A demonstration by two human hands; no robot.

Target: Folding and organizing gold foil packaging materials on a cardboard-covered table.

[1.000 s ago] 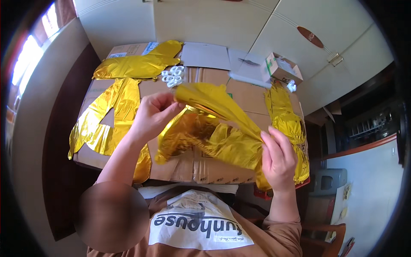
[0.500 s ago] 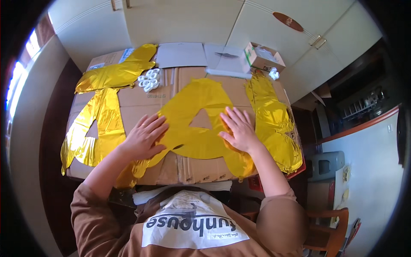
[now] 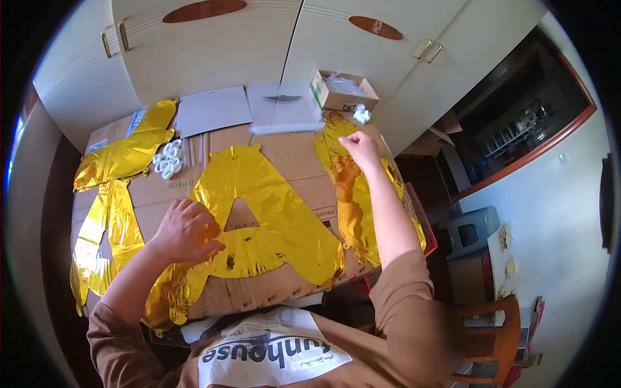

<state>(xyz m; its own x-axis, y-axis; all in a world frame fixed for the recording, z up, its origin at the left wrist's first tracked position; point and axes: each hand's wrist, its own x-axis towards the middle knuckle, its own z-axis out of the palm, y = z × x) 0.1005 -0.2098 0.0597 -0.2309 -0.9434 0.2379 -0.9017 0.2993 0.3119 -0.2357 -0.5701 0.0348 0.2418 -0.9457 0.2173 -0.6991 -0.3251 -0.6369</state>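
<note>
A flat, uninflated gold foil balloon, letter-shaped with a triangular hole, lies mid-table. Over its left leg rests my left hand, fingers loosely bent and thumb apart, nothing seen gripped. My right hand is raised at the far right with its fingers curled closed, over a crumpled gold foil balloon; whether it pinches anything is hidden. On the left lie another gold foil balloon with a hole and one more folded gold foil piece.
Cardboard covers the table. White rings lie at the left, a grey sheet and clear plastic sleeve at the back. A small box stands beside crumpled white paper. Cabinets are behind; a wooden chair is right.
My hands have left the middle balloon's flat face: the right has moved up over the right-hand balloon and closed, the left now sits by the left leg. The view has turned rightward.
</note>
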